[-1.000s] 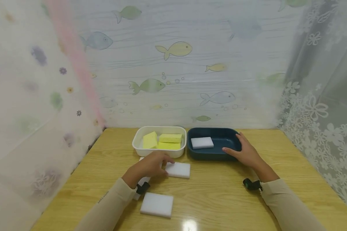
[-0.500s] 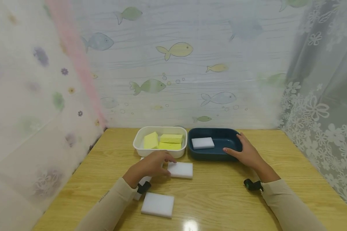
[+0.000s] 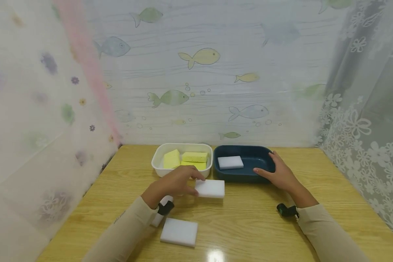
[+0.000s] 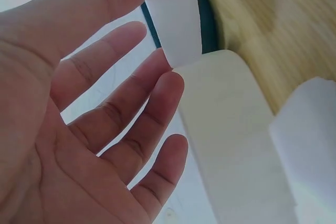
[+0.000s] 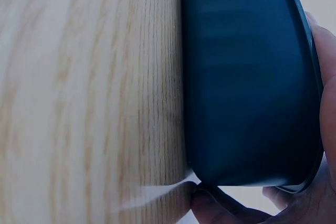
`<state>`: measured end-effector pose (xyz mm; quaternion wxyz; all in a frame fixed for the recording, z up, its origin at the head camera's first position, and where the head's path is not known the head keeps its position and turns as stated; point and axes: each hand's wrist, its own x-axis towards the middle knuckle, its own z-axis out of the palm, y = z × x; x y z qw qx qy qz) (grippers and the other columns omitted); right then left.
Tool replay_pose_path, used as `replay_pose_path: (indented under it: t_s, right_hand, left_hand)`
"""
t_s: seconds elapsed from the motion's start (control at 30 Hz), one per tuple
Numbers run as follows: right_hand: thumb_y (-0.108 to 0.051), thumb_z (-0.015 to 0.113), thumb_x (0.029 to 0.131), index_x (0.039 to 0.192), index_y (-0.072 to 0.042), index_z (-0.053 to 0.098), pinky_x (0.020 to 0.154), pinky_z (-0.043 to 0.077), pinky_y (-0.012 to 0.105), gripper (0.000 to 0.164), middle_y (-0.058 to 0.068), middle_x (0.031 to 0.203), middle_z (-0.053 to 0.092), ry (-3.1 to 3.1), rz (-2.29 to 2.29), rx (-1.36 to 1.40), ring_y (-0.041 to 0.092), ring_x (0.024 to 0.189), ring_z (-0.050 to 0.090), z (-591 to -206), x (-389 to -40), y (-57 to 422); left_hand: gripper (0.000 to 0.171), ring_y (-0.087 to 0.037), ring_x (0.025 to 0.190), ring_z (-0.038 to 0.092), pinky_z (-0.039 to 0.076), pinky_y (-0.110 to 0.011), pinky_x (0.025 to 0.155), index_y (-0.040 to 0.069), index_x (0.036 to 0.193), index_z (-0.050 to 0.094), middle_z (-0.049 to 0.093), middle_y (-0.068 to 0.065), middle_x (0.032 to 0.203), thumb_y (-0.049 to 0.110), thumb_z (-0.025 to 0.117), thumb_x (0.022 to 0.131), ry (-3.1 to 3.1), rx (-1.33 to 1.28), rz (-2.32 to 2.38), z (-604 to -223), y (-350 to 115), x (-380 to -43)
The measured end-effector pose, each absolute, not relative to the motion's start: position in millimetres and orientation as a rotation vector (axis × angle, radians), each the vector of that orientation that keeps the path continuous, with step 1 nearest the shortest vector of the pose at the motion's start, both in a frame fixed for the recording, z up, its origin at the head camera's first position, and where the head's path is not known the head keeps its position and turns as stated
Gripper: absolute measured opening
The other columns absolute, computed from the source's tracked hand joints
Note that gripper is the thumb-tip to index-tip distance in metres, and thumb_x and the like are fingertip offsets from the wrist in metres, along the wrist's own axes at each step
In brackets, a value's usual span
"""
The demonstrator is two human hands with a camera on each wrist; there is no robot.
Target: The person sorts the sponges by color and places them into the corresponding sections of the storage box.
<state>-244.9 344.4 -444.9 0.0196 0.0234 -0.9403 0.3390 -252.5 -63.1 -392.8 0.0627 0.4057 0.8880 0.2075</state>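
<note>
My left hand (image 3: 176,183) pinches a white sponge block (image 3: 210,188) by its left end, between thumb and fingertips. The block hangs just above the table, in front of the two containers. In the left wrist view the same white sponge block (image 4: 178,17) stands out beyond the thumb tip. My right hand (image 3: 279,175) holds the right end of a dark blue container (image 3: 239,178), its thumb over the front rim. In the right wrist view the fingers curve round the end of the dark blue container (image 5: 247,77). Another white sponge block (image 3: 230,162) lies inside it.
Left of the blue container stands a cream container (image 3: 158,168) with 3 yellow sponges (image 3: 194,157). One white sponge block (image 3: 179,232) lies on the wooden table (image 3: 249,225) near the front. Another white block (image 3: 157,219) is partly hidden under the left wrist.
My left hand has lifted the white sponge block off the table and carried it slightly to the right. The right hand keeps its place on the dark blue container.
</note>
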Motion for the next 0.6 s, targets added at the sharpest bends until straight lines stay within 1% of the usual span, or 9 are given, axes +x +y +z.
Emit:
replay_pose_path:
  t_s: [0.17, 0.27, 0.47, 0.6]
  right_hand:
    - [-0.071, 0.064, 0.091, 0.167, -0.006, 0.004, 0.113, 0.022, 0.079, 0.117, 0.021, 0.173, -0.007, -2.92, 1.056, 0.066, 0.057, 0.153, 0.011, -444.7, -244.8, 344.3]
    - [-0.072, 0.064, 0.09, 0.167, -0.007, 0.003, 0.113, 0.022, 0.079, 0.118, 0.021, 0.173, -0.007, -2.923, 1.055, 0.06, 0.057, 0.153, 0.011, -445.7, -244.9, 344.7]
    - [-0.072, 0.064, 0.09, 0.167, -0.007, 0.003, 0.112, 0.022, 0.079, 0.118, 0.021, 0.173, -0.006, -2.928, 1.045, 0.065, 0.058, 0.153, 0.011, -447.3, -246.1, 344.6]
    - [-0.072, 0.064, 0.09, 0.167, -0.007, 0.003, 0.112, 0.021, 0.08, 0.117, 0.021, 0.173, -0.006, -2.928, 1.048, 0.063, 0.058, 0.152, 0.011, -446.0, -245.5, 344.0]
  left_hand:
    - [0.05, -0.017, 0.112, 0.067, 0.054, -0.036, 0.099, 0.017, 0.124, 0.075, 0.071, 0.004, 0.122, 0.028, 0.093, 0.079, 2.687, 1.267, 0.642, -387.6, -60.0, -256.7]
    - [0.05, -0.019, 0.112, 0.067, 0.055, -0.035, 0.098, 0.017, 0.125, 0.075, 0.07, 0.003, 0.123, 0.029, 0.092, 0.079, 2.682, 1.275, 0.647, -383.5, -57.6, -259.6]
    - [0.048, -0.014, 0.111, 0.064, 0.054, -0.033, 0.098, 0.019, 0.124, 0.076, 0.069, 0.005, 0.121, 0.03, 0.092, 0.08, 2.708, 1.274, 0.644, -377.9, -51.0, -267.2]
    - [0.046, -0.016, 0.114, 0.064, 0.053, -0.034, 0.1, 0.019, 0.122, 0.076, 0.069, 0.006, 0.121, 0.031, 0.092, 0.08, 2.725, 1.269, 0.657, -377.1, -44.6, -274.6]
